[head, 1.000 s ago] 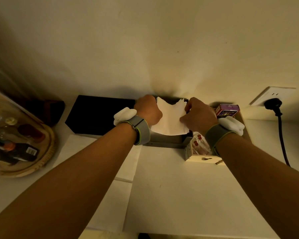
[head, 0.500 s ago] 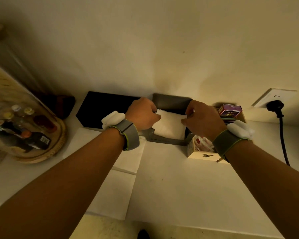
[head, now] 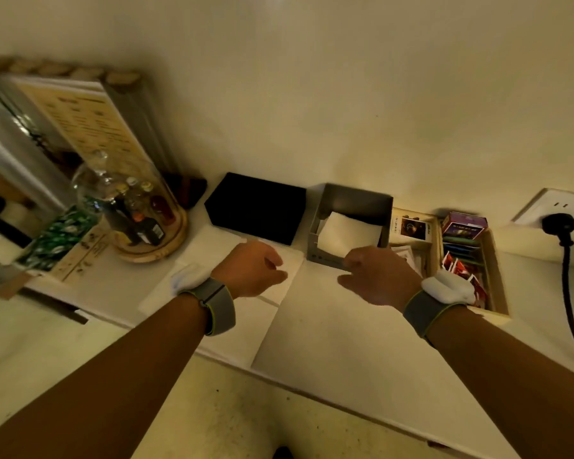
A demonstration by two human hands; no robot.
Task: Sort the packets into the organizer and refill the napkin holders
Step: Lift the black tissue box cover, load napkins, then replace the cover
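A grey napkin holder stands against the wall with a stack of white napkins lying inside it. To its left sits a black box-shaped holder. To its right a wooden organizer holds several packets, red and white ones among them. My left hand hovers over the counter in front of the black holder, fingers loosely curled, holding nothing. My right hand is just in front of the grey holder, also with nothing in it. More white napkins lie flat on the counter beneath my left hand.
A glass dome on a wooden base covers small bottles at the left, with a menu stand behind it. A wall socket with a black plug and cable is at the far right. The counter edge runs diagonally below my arms.
Both hands pushed the napkins down into the grey holder, let go and drew back toward me. The view has tilted, showing more of the left side.
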